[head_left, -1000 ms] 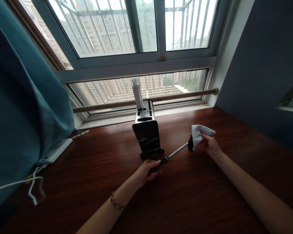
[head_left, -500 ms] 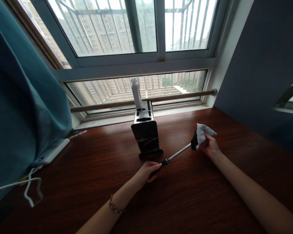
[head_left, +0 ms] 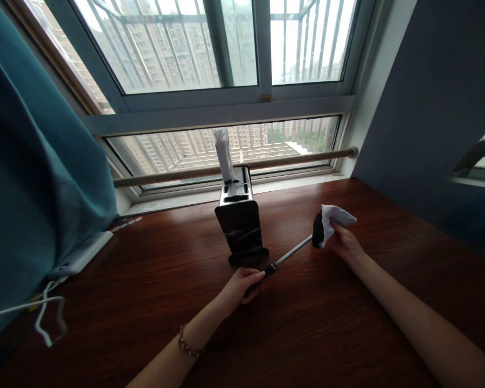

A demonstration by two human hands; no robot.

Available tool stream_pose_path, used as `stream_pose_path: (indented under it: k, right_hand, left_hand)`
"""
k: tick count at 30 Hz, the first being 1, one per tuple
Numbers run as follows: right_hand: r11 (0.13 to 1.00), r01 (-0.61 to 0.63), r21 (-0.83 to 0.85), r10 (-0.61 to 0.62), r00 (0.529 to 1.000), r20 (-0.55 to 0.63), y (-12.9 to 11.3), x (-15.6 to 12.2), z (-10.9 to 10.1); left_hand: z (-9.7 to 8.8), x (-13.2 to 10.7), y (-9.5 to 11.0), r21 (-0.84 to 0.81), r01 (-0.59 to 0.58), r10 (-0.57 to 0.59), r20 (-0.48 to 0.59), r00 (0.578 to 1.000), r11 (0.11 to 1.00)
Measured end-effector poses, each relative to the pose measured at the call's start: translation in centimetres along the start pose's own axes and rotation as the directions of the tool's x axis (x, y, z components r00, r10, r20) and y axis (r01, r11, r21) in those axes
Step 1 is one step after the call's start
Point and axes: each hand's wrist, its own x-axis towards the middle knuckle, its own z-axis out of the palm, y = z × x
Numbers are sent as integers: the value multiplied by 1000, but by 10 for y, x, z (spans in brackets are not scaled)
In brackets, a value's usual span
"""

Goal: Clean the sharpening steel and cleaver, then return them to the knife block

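My left hand (head_left: 242, 285) is closed around the black handle of a long utensil (head_left: 294, 250) with a thin silver shaft. At its far end is a black head (head_left: 317, 230), partly covered, so its exact kind cannot be told. My right hand (head_left: 345, 241) pinches a white cloth (head_left: 334, 216) that lies against this black head. Beyond my left hand stands a black slotted knife block (head_left: 240, 229) with a shiny top. A white-wrapped upright item (head_left: 223, 156) sticks out of one slot.
The dark red-brown wooden table (head_left: 153, 302) reaches to the window sill. On the left are a blue curtain (head_left: 76, 161), a white power strip (head_left: 87, 253) and a white cable (head_left: 50, 318). A rail (head_left: 291, 160) crosses the window behind the block.
The view has shifted slightly. My right hand and the cloth have moved a little on the black head, which shows somewhat more of itself. My left hand keeps its grip.
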Motion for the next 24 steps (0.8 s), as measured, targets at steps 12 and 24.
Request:
stream_pose_path:
  k: [12, 24]
  right_hand:
    - [997, -51, 53, 54, 997, -48, 6, 8, -6]
    - [998, -31, 53, 27, 997, 79, 9, 3, 1]
  left_hand:
    - [14, -4, 2, 211, -13, 31, -82, 996, 977]
    - [13, -3, 1, 208, -27, 42, -70, 997, 978]
